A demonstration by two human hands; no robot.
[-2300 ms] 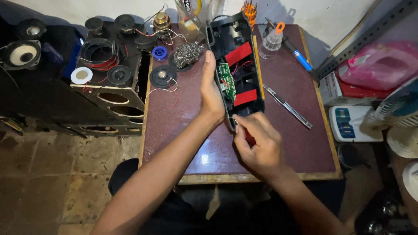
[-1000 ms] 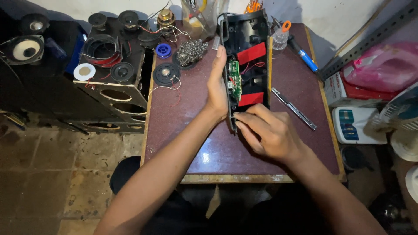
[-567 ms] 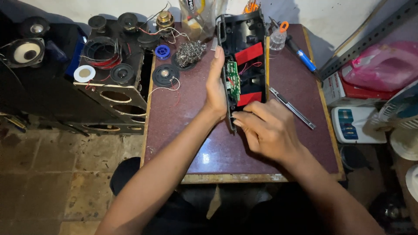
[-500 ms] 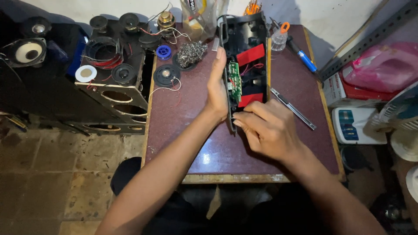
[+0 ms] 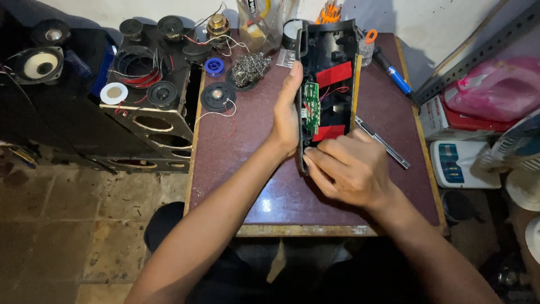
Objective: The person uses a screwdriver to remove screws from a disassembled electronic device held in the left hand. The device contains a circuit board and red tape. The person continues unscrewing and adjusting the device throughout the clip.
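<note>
My left hand (image 5: 286, 115) grips open black speaker shell (image 5: 329, 84) w/ green board (image 5: 310, 107); right hand (image 5: 349, 166) pinches its lower end, maybe around a tool.

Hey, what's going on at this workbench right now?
A person has an opened black speaker casing on a maroon table. The left hand steadies its left edge beside the green circuit board, while the right hand works at the near end. Loose speaker drivers, steel wool and a metal tool lie around.

Long black opened speaker casing (image 5: 329, 84) on maroon table — green board, red pads inside.
</note>
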